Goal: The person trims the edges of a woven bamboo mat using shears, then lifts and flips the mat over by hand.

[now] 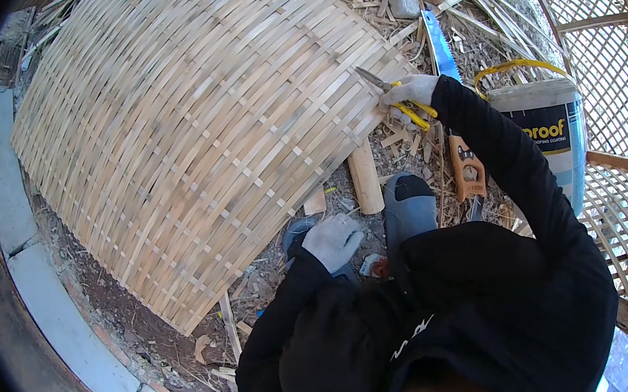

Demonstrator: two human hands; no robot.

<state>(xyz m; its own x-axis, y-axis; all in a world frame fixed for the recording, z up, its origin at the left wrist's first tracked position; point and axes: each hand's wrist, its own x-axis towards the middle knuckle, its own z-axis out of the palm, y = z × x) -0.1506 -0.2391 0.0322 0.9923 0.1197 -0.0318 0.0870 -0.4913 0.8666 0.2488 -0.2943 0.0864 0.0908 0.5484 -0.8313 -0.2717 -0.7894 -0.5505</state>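
Observation:
A large woven bamboo panel (188, 125) covers much of the ground before me, with pale flat strips crossing over and under. At its right corner, my right hand (412, 91), in a pale glove, is closed around yellow-handled snips (420, 114). Their metal blades point up and left over the panel's edge. My left hand (333, 242), also gloved, is near the panel's lower edge, above my left shoe. Its fingers are loosely bent and apart, and I see nothing held in them.
To the right lie a blue saw blade (439, 47) and a wooden saw handle (468, 169), by a coating bucket (548, 124). A round wooden piece (364, 178) lies near my shoe (409, 204). Lattice (603, 59) borders the right; pale blocks (70, 320) line the left.

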